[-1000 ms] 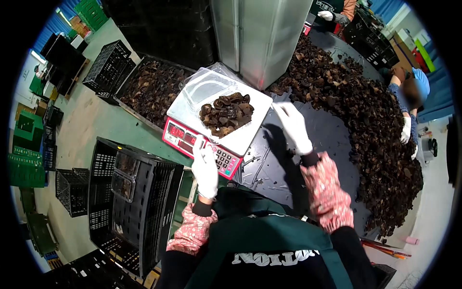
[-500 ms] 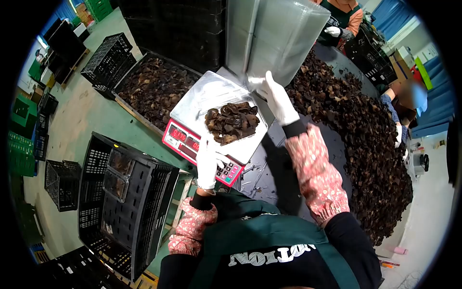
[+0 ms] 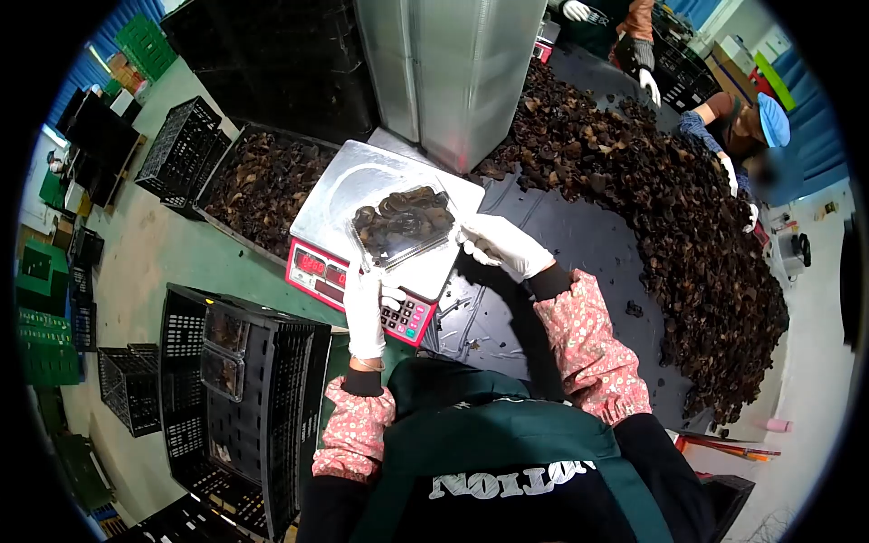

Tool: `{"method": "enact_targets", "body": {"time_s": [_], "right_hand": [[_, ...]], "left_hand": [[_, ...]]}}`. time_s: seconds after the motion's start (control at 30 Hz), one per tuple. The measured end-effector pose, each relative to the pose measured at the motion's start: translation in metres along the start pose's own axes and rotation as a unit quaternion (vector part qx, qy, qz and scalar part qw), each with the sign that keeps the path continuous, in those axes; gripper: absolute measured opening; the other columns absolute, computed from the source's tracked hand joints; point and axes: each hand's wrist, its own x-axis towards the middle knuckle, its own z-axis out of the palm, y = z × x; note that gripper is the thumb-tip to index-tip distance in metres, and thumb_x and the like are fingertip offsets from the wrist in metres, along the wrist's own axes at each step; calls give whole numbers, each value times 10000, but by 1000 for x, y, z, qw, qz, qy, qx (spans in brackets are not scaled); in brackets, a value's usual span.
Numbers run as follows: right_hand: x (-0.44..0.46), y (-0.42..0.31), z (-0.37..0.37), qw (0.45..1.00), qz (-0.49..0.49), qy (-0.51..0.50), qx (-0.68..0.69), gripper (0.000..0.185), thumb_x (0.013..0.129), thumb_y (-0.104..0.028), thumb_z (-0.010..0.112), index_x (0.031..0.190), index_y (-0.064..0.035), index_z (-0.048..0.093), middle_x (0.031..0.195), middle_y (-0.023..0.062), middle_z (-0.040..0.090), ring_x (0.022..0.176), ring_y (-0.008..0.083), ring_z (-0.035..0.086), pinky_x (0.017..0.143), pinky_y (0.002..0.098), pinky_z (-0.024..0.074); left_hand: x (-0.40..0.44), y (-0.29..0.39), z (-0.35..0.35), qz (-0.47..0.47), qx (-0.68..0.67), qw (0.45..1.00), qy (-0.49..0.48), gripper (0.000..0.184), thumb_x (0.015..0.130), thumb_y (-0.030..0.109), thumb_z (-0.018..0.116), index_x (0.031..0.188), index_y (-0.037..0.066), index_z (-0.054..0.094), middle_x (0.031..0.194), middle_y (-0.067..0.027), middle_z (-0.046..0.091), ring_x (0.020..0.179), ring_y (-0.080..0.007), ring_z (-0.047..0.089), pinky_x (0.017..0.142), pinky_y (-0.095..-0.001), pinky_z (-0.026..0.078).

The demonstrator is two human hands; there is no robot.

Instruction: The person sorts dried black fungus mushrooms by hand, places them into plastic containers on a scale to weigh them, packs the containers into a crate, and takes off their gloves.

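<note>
A clear plastic box of dark, curled fungus pieces lies on the metal pan of a red and white scale, its lid now over the contents. My right hand, in a white glove, has its fingers closed at the right edge of the box. At the lower left corner of the box is my gloved left hand, over the scale's front panel with its fingers bent; its fingertips meet the box's edge. Red digits glow on the display, too small to read surely.
Stacked clear lids or boxes stand behind the scale beside black crates. Loose fungus covers the table's right side; a tray of it is at left. A black crate holds filled boxes. Two co-workers are at the far side.
The clear lid, earlier raised at the back of the box, now covers the fungus. My right hand has come down from the clear stack to the box's right edge.
</note>
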Motion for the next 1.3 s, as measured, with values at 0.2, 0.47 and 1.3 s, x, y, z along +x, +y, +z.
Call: {"method": "enact_targets", "body": {"time_s": [0.2, 0.47, 1.3], "right_hand": [[-10, 13, -1, 998, -26, -43, 34, 301, 996, -264, 535, 1068, 8, 643, 795, 4, 606, 593, 64, 517, 472, 191, 357], [-24, 30, 37, 988, -147, 40, -1, 224, 962, -146, 456, 899, 1, 612, 672, 12, 570, 504, 66, 451, 464, 205, 324], [-41, 66, 171, 936, 128, -171, -281, 274, 958, -158, 602, 1199, -40, 654, 917, 42, 677, 775, 72, 605, 747, 234, 498]], "left_hand": [[7, -25, -9, 32, -134, 990, -23, 507, 990, 127, 491, 1462, 26, 338, 861, -8, 595, 650, -64, 547, 545, -198, 456], [-15, -5, -11, 44, -124, 991, 36, 477, 987, 166, 519, 1414, -2, 387, 760, -61, 627, 556, -95, 553, 507, -219, 442], [-195, 54, -527, -30, 168, 811, 560, 320, 918, 286, 695, 1058, -1, 674, 923, -10, 684, 787, -95, 621, 676, -258, 505]]}}
